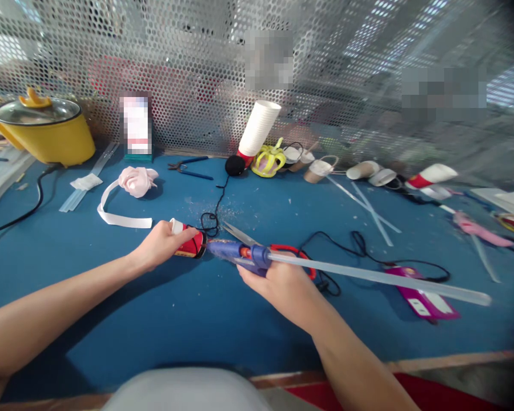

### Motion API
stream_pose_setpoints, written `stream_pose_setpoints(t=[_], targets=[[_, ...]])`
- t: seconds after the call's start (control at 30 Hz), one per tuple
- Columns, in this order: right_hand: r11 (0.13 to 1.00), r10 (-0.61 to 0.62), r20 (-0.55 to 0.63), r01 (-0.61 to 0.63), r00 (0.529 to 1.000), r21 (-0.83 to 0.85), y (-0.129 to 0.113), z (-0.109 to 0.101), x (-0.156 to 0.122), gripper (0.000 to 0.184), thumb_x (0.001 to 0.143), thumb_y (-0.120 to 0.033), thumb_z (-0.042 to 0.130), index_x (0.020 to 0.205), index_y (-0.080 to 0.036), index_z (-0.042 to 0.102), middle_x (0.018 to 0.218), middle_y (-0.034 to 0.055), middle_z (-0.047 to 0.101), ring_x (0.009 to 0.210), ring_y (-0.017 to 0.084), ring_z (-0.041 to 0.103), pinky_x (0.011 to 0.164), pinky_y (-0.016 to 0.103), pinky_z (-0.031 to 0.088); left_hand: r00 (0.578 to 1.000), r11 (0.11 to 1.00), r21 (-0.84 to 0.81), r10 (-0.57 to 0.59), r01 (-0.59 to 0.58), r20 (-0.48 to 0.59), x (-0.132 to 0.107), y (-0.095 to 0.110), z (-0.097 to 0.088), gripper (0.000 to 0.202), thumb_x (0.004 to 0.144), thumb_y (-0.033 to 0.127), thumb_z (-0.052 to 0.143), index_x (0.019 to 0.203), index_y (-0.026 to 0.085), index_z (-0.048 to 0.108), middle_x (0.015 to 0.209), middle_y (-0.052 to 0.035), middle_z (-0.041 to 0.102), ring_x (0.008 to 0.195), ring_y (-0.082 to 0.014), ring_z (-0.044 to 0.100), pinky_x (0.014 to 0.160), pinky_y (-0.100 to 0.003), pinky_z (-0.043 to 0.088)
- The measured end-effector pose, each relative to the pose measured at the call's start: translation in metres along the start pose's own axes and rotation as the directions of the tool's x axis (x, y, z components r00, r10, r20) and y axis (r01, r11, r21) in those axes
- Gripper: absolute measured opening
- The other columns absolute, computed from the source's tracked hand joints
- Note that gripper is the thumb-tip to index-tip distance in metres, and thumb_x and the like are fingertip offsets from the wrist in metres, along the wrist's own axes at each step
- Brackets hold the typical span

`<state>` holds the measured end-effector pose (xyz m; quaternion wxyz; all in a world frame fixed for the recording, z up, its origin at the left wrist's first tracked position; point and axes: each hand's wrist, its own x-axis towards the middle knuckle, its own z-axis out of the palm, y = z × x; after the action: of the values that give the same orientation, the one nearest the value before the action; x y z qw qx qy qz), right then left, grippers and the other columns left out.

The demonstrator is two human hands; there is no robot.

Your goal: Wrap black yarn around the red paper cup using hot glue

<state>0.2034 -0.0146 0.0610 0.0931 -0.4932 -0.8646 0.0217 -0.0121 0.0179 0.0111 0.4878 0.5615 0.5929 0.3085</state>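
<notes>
My left hand [159,246] is closed around a red paper cup [190,244] with black marks and a dark rim, lying on its side, its white part towards my wrist. In my right hand [288,282] is a blue glue gun [231,250], its nozzle at the cup's dark end; whether it touches I cannot tell. A long clear glue stick [381,275] sticks out of the gun's back. Scissors [242,234] with red handles lie behind the gun, partly hidden. Black cord [211,221] runs from a black yarn ball [235,166] to near the cup.
A yellow electric pot [47,134] stands at the back left, near a pink ribbon roll [137,181], pliers [191,168] and a propped phone [136,123]. Stacked white cups [260,128] and small baskets line the perforated metal screen. A purple box [428,294] lies on the right.
</notes>
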Motion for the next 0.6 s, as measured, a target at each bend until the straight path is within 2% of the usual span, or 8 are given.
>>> stream_pose_setpoints(t=[0.13,0.3,0.4,0.6], targets=[[1.000,-0.028,-0.016,0.028,0.999,0.013,0.004,0.001,0.002,0.020,0.073,-0.016,0.048,0.071,-0.019,0.067,0.058,0.0051,0.062,0.055,0.019,0.057,0.056,0.028,0.042,1.000,1.000,0.025,-0.004,0.004,-0.004,-0.003,0.005,0.000,0.040,0.068,0.051,0.050,0.049,0.018,0.039,0.044,0.0061,0.031,0.043,-0.0068,0.025,0.042,-0.023,0.017],[0.981,0.121,0.040,-0.125,0.992,0.146,0.004,0.004,0.004,0.019,0.075,-0.022,0.047,0.074,-0.017,0.066,0.066,0.0062,0.067,0.060,0.019,0.061,0.062,0.028,0.046,1.000,1.000,0.015,-0.001,0.000,0.008,-0.004,0.005,0.001,0.041,0.068,0.053,0.050,0.049,0.018,0.041,0.044,0.0062,0.031,0.043,-0.0069,0.025,0.042,-0.023,0.017],[0.951,0.187,0.032,-0.189,0.982,0.244,0.002,0.006,0.007,0.018,0.075,-0.024,0.047,0.073,-0.017,0.063,0.068,0.0060,0.067,0.062,0.019,0.062,0.064,0.028,0.047,1.000,1.000,0.008,0.021,-0.021,0.013,-0.003,0.002,0.001,0.040,0.069,0.052,0.050,0.052,0.016,0.046,0.046,0.0056,0.033,0.044,-0.0070,0.026,0.042,-0.023,0.017],[0.889,0.266,0.020,-0.253,0.964,0.383,0.002,0.010,0.011,0.012,0.072,-0.024,0.051,0.073,-0.018,0.061,0.060,0.0021,0.064,0.053,0.017,0.059,0.053,0.026,0.046,0.999,0.999,0.013,0.046,-0.047,0.024,-0.002,-0.003,0.001,0.040,0.071,0.052,0.050,0.055,0.016,0.048,0.048,0.0051,0.033,0.046,-0.0073,0.025,0.043,-0.023,0.016]])
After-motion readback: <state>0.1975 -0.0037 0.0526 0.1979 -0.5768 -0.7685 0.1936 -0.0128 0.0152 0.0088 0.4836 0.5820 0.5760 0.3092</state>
